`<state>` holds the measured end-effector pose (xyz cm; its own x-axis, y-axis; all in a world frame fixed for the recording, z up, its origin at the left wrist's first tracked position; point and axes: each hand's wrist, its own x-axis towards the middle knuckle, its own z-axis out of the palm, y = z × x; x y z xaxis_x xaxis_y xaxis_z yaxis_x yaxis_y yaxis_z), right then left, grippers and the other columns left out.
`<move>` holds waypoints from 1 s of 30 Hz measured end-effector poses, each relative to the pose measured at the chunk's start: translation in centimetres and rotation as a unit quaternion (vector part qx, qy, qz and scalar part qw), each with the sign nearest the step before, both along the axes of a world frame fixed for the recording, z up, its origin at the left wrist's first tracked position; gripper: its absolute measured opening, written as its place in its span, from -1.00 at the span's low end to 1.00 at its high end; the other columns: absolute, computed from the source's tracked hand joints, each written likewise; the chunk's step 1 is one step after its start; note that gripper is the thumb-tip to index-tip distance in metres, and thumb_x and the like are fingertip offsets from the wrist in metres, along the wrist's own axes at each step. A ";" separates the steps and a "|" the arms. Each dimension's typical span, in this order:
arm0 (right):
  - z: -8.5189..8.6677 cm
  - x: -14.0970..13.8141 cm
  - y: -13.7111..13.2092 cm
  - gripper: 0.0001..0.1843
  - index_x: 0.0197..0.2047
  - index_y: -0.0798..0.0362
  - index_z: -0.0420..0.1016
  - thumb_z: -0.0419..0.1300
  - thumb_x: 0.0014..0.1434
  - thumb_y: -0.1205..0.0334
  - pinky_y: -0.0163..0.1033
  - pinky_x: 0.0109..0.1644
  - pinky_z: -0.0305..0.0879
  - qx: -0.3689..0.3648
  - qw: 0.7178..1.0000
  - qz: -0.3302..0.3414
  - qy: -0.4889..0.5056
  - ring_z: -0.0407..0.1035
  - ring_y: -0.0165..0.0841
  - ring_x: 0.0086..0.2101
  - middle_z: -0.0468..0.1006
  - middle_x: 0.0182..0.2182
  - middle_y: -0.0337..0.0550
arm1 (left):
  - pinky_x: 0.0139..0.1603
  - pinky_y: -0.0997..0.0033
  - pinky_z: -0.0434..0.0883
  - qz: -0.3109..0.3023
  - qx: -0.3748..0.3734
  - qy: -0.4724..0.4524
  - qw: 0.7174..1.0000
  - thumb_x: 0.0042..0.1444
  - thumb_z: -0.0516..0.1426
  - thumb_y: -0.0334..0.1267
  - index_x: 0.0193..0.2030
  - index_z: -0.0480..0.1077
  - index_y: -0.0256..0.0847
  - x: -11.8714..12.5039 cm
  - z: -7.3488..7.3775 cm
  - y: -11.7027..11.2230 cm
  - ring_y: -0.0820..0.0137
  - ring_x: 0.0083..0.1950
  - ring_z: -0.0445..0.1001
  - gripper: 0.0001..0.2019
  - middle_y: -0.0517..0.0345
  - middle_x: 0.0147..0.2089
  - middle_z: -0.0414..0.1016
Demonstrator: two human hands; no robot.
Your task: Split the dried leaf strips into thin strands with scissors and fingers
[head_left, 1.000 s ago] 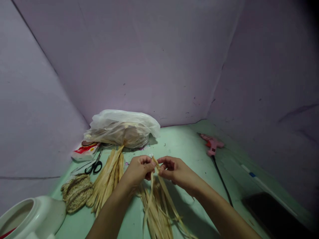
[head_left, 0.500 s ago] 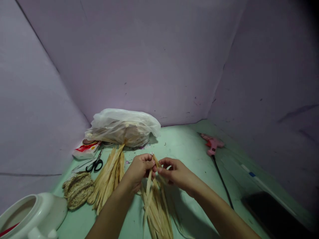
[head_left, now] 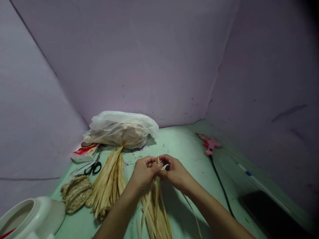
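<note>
My left hand (head_left: pixel 144 171) and my right hand (head_left: pixel 173 171) meet over the green table (head_left: pixel 184 146), fingers pinched together on the top end of a bundle of pale dried straw strips (head_left: pixel 154 209). The strips hang down from the pinch toward me and fan out on the table. Both hands are closed on the same bundle tip, thumbs touching.
A second pile of straw strips (head_left: pixel 109 181) lies left, beside a coil of twine (head_left: pixel 76 192) and black-handled scissors (head_left: pixel 93 166). A plastic bag (head_left: pixel 122 127) with more husks sits behind. A pink glue gun (head_left: pixel 209 143) with its black cord lies right. A white jar (head_left: pixel 27 217) stands near left.
My hands have drawn closer together and shifted slightly right; the loose strips that splayed out to the right are now gathered into a tighter bundle.
</note>
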<state>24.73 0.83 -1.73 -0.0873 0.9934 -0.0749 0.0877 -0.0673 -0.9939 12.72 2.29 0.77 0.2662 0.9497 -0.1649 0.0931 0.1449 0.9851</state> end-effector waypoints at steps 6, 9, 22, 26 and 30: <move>1.6 0.6 -0.2 -0.82 -0.33 0.11 0.34 0.12 -0.10 0.32 -0.34 -0.49 0.23 -0.074 0.993 0.024 0.086 0.20 -0.54 -0.60 0.35 -0.49 -0.27 | -0.73 0.59 0.02 0.007 -0.006 0.015 1.000 -0.32 0.19 -0.18 -0.48 0.38 -0.37 -0.2 0.2 0.1 0.62 -0.72 0.07 -0.72 0.31 -0.72 0.23; 1.9 1.0 -0.2 -0.85 -0.41 0.13 0.36 0.10 -0.16 0.42 -0.38 -0.50 0.15 -0.075 0.992 0.038 0.094 0.16 -0.56 -0.61 0.32 -0.56 -0.31 | -0.71 0.58 0.01 0.001 -0.002 0.032 0.999 -0.34 0.18 -0.21 -0.58 0.35 -0.34 -0.5 0.1 0.1 0.63 -0.73 0.04 -0.79 0.33 -0.74 0.19; 2.1 0.8 -0.2 -0.82 -0.46 0.13 0.44 0.17 -0.10 0.17 -0.44 -0.69 -0.17 -0.046 0.998 -0.028 0.046 -0.04 -0.61 -0.69 0.28 -0.64 -0.33 | -0.55 0.54 0.16 0.002 0.105 0.180 0.978 -0.23 0.11 -0.23 -0.52 0.42 -0.31 -0.7 1.0 -0.2 0.54 -0.60 0.19 -0.83 0.24 -0.62 0.31; 2.3 1.0 -0.2 -0.80 -0.47 0.13 0.43 0.17 -0.09 0.14 -0.42 -0.69 -0.27 -0.089 0.992 -0.034 0.088 -0.07 -0.62 -0.72 0.33 -0.62 -0.31 | -0.63 0.54 0.14 0.027 0.070 0.181 0.981 -0.16 0.07 -0.20 -0.54 0.35 -0.29 -0.6 1.5 -0.5 0.54 -0.69 0.18 -0.83 0.28 -0.69 0.24; 2.5 1.1 -0.2 -0.73 -0.41 0.16 0.45 0.22 -0.14 0.12 -0.42 -0.68 -0.30 -0.107 0.985 -0.031 0.132 -0.01 -0.62 -0.71 0.32 -0.62 -0.29 | -0.57 0.54 0.17 0.030 0.119 0.211 0.970 -0.15 0.08 -0.23 -0.59 0.34 -0.28 -0.1 0.9 -1.3 0.51 -0.61 0.24 -0.84 0.24 -0.66 0.30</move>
<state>25.81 0.60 0.73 -0.0716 0.9611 -0.2666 -0.1820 -0.2754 -0.9439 12.62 1.02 1.68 0.1664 0.9858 -0.0220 0.4934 -0.0639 0.8675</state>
